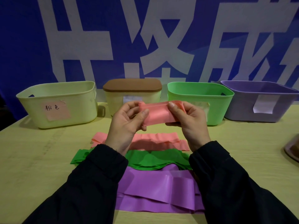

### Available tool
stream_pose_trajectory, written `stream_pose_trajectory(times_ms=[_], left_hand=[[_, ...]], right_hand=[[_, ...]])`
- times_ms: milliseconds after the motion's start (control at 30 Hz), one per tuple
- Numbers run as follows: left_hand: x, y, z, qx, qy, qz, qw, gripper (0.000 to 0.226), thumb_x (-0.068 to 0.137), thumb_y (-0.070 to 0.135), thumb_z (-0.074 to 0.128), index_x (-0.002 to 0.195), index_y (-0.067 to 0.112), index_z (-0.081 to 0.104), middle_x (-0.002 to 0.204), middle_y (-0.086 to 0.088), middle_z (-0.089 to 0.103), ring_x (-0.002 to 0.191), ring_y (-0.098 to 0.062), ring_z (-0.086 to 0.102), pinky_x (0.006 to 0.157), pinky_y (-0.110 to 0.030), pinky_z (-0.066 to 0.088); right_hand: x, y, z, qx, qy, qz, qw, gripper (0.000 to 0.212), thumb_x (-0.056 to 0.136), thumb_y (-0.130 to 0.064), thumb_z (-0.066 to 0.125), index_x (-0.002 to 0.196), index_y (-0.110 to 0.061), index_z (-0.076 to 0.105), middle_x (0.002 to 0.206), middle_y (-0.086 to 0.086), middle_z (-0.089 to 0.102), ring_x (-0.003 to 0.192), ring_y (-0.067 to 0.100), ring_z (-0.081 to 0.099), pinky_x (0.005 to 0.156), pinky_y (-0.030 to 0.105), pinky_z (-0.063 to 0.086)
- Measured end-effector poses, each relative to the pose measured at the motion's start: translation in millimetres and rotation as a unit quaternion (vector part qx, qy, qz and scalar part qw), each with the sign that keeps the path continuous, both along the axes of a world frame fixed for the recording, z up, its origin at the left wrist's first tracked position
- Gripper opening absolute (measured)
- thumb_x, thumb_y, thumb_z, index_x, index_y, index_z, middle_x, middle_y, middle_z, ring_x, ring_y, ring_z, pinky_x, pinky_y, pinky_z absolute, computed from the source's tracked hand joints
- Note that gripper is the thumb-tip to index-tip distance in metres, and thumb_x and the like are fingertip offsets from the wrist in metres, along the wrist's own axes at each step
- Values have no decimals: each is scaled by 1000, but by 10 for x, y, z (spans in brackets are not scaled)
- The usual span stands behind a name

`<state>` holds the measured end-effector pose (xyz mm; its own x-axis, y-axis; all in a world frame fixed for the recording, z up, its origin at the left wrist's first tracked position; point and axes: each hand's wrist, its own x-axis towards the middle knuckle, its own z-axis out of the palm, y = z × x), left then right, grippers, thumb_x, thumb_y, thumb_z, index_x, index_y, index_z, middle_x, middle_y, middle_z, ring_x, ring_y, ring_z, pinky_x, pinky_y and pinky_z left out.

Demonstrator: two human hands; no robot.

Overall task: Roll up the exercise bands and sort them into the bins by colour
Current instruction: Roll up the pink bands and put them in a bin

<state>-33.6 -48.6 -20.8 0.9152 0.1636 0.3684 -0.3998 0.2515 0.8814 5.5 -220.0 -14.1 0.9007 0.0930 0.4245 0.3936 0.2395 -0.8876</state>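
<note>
A pink band (157, 113), folded into a thick flat bundle, is held above the table between both hands. My left hand (127, 122) grips its left end and my right hand (188, 121) pinches its right end. On the table below lie more pink bands (155, 139), green bands (150, 160) and purple bands (155, 189) in rows. At the back stand a pale yellow bin (58, 102) with a pink label, a green bin (202, 96) and a purple bin (258, 101).
A cream container with a brown lid (132, 87) stands between the yellow and green bins. A dark object (293, 149) sits at the right table edge. A blue banner with white characters hangs behind the bins. The wooden table (40, 159) extends left.
</note>
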Motion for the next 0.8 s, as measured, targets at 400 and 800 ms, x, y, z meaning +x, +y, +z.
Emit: stream_pose_trajectory(times_ms=[400, 800], left_hand=[[-20, 1, -29, 59, -28, 17, 998, 22, 100, 13, 58, 113, 28, 69, 103, -5, 60, 74, -15, 55, 61, -26, 51], [2, -15, -34, 56, -11, 17, 998, 21, 96, 14, 62, 117, 16, 66, 113, -4, 66, 92, -13, 68, 67, -30, 59]], right_hand=[[-15, 9, -13, -39, -27, -3, 999, 8, 94, -14, 68, 90, -13, 75, 81, 5, 69, 75, 14, 65, 59, 29, 59], [6, 0, -14, -22, -10, 4, 1000, 9, 91, -13, 70, 91, -7, 75, 79, 8, 71, 72, 14, 67, 60, 29, 59]])
